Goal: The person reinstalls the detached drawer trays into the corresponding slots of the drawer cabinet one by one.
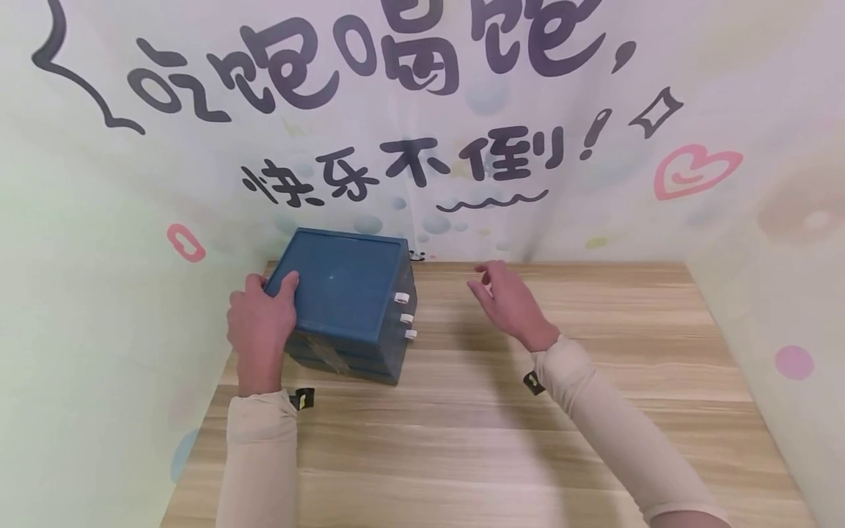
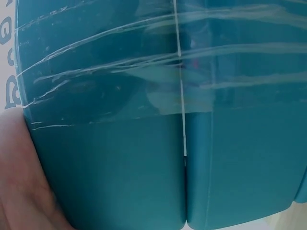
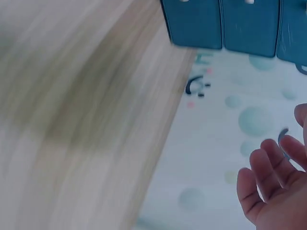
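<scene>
A dark blue drawer box (image 1: 343, 286) stands at the back left of the wooden table, with 3 small white pulls (image 1: 406, 318) on its right-hand face. My left hand (image 1: 262, 315) grips its left edge, thumb on the top and fingers over the far left side, mostly hidden. In the left wrist view, clear tape (image 2: 144, 62) runs across the stacked sections of the box. My right hand (image 1: 511, 301) hovers over the table to the right of the box, apart from it, holding nothing. Its fingers (image 3: 268, 167) are loosely bent in the right wrist view.
A wood-grain tabletop (image 1: 422, 447) spreads below both arms. Behind it and at both sides rise pale printed walls (image 1: 594, 220) with dark lettering and coloured shapes. The box stands close to the back wall. Black straps (image 1: 304, 398) show at the wrists.
</scene>
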{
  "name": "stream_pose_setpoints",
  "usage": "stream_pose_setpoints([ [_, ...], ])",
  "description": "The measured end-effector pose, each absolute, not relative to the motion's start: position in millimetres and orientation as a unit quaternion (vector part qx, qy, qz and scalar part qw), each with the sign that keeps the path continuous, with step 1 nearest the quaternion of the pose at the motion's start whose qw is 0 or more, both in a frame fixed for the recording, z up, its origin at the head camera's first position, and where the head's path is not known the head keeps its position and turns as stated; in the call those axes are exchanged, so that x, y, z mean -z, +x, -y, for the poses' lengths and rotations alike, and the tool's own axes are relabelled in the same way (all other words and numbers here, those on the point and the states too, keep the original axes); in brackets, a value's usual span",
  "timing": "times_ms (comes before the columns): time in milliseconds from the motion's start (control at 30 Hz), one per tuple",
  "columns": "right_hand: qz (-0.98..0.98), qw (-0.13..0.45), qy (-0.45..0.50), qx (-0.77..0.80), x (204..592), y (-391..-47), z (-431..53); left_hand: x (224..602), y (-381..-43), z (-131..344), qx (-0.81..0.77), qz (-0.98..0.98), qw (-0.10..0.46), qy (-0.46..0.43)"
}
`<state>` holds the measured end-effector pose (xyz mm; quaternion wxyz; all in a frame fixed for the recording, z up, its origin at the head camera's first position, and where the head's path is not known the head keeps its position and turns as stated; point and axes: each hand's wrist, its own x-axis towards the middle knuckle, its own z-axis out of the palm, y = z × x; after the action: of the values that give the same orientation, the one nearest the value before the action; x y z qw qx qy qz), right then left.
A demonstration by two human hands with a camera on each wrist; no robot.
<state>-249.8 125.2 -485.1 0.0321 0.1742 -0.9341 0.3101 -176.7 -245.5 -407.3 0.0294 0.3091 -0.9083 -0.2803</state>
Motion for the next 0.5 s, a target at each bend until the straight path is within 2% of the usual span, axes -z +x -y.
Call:
stream_pose_setpoints([
  [267,0.954,0.149,0.176,-0.194,482,-262,-154,407,-176,241,0.237,0.92,0.071,0.302],
  [500,0.96,0.185,0.152,-0.146,478,-264,-172,398,-179,233,0.193,0.934,0.136,0.266],
])
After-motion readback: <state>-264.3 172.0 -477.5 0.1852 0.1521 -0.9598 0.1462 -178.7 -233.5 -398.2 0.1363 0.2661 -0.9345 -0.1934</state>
